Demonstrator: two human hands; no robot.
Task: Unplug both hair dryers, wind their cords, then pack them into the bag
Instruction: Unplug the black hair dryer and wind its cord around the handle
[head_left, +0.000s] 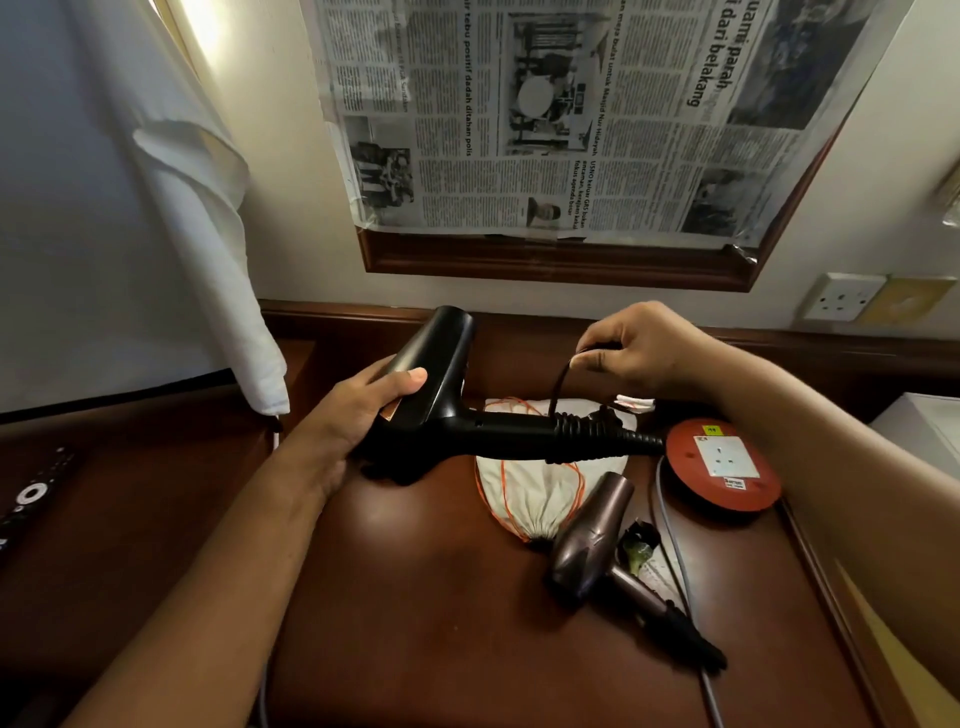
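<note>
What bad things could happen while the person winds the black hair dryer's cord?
The cord is pinched only by the right hand, so it might slip and the loops on the handle could spring loose. The black hair dryer, held by the left hand, hangs over the bag and might catch its orange string. The brown hair dryer could get bumped.

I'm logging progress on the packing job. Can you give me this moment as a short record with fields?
left hand: left hand grips the body of the black hair dryer
right hand: right hand pinches the black cord above the dryer's handle
cord: partly wound round the handle
second dryer: bronze hair dryer lies on the desk
bag: cloth drawstring bag lies flat, nothing visibly in it
socket: red extension reel, nothing plugged in
</note>
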